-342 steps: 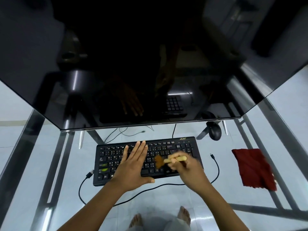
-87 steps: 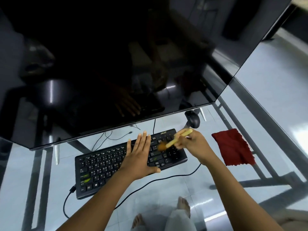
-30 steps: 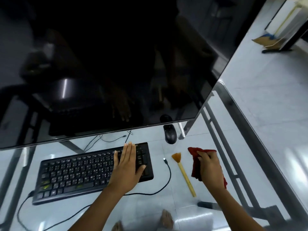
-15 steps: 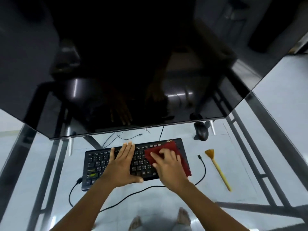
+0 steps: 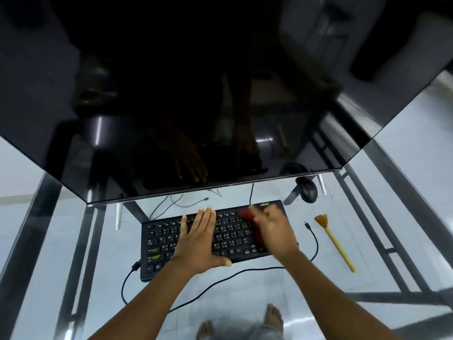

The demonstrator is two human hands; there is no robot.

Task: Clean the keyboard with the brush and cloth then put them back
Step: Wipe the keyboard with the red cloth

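Note:
A black keyboard (image 5: 235, 236) lies on the glass table in front of the monitor. My left hand (image 5: 199, 241) rests flat on its middle keys, fingers spread, holding it down. My right hand (image 5: 275, 231) is blurred with motion over the keyboard's right end and presses the red cloth (image 5: 246, 214) against the keys; most of the cloth is hidden under the hand. The brush (image 5: 334, 242), with a yellow handle and orange bristles, lies on the glass to the right of the keyboard, bristles pointing away from me.
A large dark monitor (image 5: 196, 106) overhangs the far side of the table. A black mouse (image 5: 309, 191) sits behind the keyboard's right corner. The keyboard's cable (image 5: 220, 278) loops along the near side, and a loose plug (image 5: 307, 225) lies beside the brush. My bare feet show beneath the glass.
The brush was laid on the glass to the right and my right hand picked up the red cloth. Since half a second ago, that hand has slid right and forward across the keys.

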